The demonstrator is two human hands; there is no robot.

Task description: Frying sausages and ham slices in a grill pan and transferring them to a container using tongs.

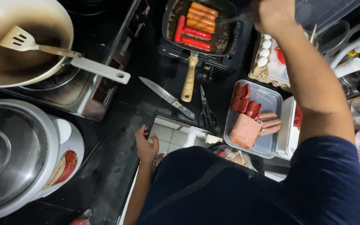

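My right hand [273,14] reaches over the counter and grips a thin dark utensil [232,18] whose tip lies in a square black grill pan [226,39]. Several red and orange sausages [194,25] lie side by side in the pan, whose wooden handle [188,79] points toward me. My left hand [146,145] rests on the near edge of the black counter [117,141], holding nothing, fingers loosely bent. Below the pan lie a kitchen knife [167,98] and black scissors [206,112].
A clear tray [271,100] holds luncheon meat [245,130] and sliced sausages. An egg carton [265,54] sits beside the pan. At left are a large pale pan [5,79] with a slotted spatula [19,39] and a white rice cooker [17,158]. Bottles and packets crowd the right edge.
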